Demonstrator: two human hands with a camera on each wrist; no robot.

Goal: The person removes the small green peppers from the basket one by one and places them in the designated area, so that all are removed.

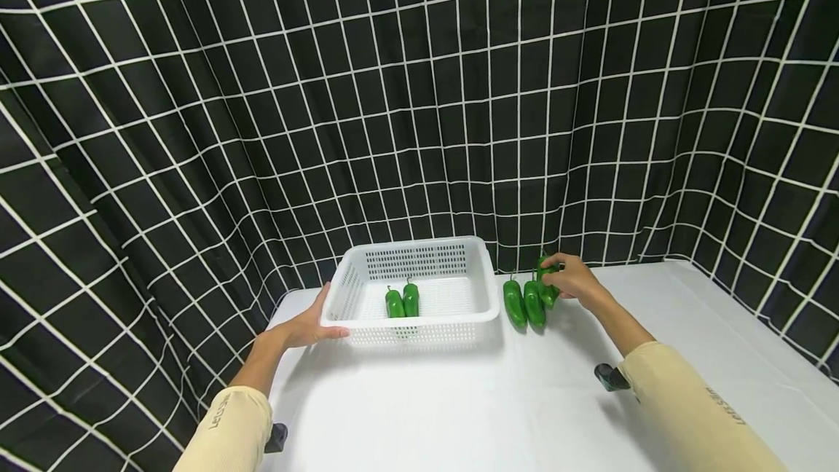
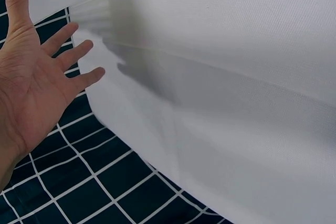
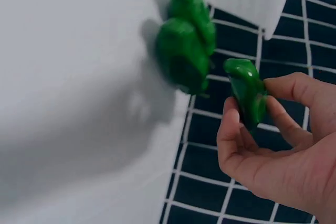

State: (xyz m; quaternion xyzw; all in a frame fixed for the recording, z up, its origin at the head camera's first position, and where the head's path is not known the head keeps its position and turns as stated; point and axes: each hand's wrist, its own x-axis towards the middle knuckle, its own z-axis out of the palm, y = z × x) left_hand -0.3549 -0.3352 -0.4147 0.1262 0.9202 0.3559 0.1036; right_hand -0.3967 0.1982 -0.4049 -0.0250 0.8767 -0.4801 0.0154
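A white plastic basket with slotted walls stands on the white table; two green chili peppers lie inside it. My left hand rests against the basket's left front corner, its fingers straight and spread in the left wrist view. To the right of the basket, my right hand pinches a green chili pepper between thumb and fingers, lifted off the table. Just left of that hand, two more green chili peppers lie side by side on the cloth; they look blurred in the right wrist view.
White cloth covers the table. A black curtain with a white grid hangs behind the table and along both sides. A small dark device is strapped at the right sleeve, and another at the left one.
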